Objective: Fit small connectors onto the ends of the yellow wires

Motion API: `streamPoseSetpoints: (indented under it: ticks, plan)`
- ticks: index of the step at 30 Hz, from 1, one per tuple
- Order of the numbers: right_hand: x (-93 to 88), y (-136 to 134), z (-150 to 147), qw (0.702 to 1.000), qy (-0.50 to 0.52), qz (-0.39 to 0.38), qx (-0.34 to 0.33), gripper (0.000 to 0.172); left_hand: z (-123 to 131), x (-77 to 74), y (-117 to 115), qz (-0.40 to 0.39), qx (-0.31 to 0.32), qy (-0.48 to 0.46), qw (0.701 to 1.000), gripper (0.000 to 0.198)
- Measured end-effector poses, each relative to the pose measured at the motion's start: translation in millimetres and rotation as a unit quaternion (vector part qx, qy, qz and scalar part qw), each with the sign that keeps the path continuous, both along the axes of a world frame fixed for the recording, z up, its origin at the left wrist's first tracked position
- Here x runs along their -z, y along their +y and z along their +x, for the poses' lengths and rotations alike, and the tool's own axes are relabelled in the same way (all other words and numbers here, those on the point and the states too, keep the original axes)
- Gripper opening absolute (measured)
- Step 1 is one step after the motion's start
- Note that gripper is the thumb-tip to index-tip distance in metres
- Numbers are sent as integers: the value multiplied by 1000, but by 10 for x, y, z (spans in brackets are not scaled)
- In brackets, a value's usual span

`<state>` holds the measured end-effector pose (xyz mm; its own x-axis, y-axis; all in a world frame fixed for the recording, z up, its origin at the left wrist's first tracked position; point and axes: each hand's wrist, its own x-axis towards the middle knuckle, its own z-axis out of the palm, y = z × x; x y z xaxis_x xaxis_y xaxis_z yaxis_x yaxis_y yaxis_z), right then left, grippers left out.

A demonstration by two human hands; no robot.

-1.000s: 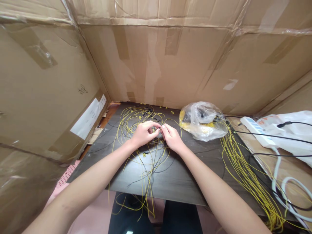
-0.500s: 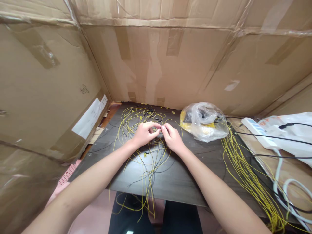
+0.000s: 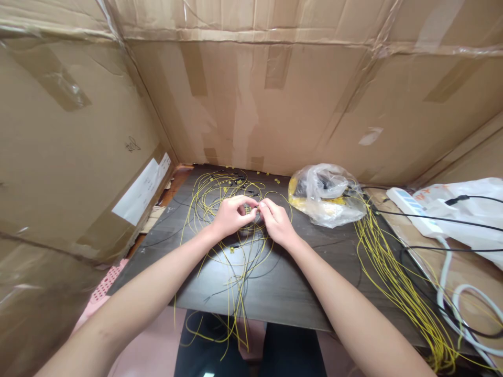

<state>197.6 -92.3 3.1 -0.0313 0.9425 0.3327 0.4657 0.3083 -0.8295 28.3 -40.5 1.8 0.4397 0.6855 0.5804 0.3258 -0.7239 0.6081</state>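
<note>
Evidently mid-joining, left hand (image 3: 231, 215) and right hand (image 3: 277, 223) meet over the table (image 3: 302, 298), fingertips pinching a yellow wire (image 3: 253, 211) end; the next move calls for fine, steady alignment.

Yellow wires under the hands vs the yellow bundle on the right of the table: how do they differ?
The looped wires lie in loose coils mixed with black leads; the right bundle runs as near-straight strands from the clear bag toward the near right corner. The left hand and right hand pinch at the looped wires; nothing touches the right bundle. Both are thin yellow wire on the dark table.
</note>
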Motion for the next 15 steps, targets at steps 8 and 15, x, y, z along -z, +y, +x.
streamPoseSetpoints:
  ticks: [8, 15]
  plan:
    - [-26, -3, 17, 1000, -2, -2, -5, 23, 2, 7, 13, -11, -4, -6, 1000, 11]
    - [10, 18, 21, 1000, 16, -7, -12, 41, 2, -13, -18, 38, 6, -6, 999, 12]
